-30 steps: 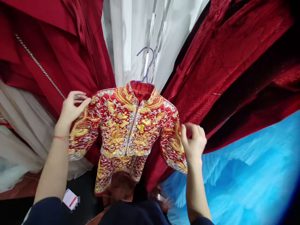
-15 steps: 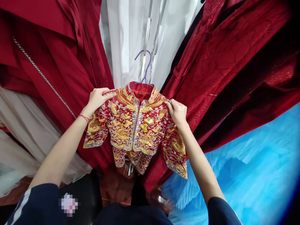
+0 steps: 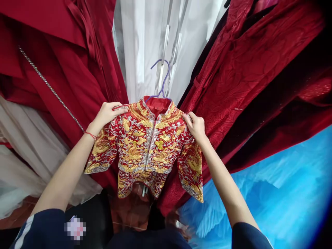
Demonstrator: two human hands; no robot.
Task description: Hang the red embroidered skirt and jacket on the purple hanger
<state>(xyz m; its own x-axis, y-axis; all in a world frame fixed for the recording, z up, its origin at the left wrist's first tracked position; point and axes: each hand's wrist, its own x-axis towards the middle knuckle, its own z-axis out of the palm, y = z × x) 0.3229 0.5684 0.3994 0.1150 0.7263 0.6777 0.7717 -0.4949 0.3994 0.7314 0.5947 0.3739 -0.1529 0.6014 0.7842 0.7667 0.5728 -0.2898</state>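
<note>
Between my hands hangs a red jacket (image 3: 137, 148), covered in gold and silver embroidery, with a stand collar and a closed front seam. A purple wire hanger (image 3: 163, 83) rises out of its collar, the hook pointing up. My left hand (image 3: 110, 112) pinches the jacket's left-side shoulder, a thin red string round the wrist. At the opposite shoulder, my right hand (image 3: 195, 123) grips the cloth between thumb and fingers. Both wide sleeves droop outward below my hands. A matching embroidered piece of cloth shows under the jacket's hem.
Dark red gowns (image 3: 70, 65) hang on the left, and patterned red gowns (image 3: 249, 69) on the right. White cloth (image 3: 135, 41) and metal poles (image 3: 166, 45) stand behind the hanger. Blue tulle (image 3: 280, 186) spreads at lower right. Reddish floor tiles (image 3: 127, 211) lie below.
The jacket with its hanger sits slightly lower in view, and its lower edge has swung a little to the left. More of the matching piece under the hem shows. Both hands keep their hold.
</note>
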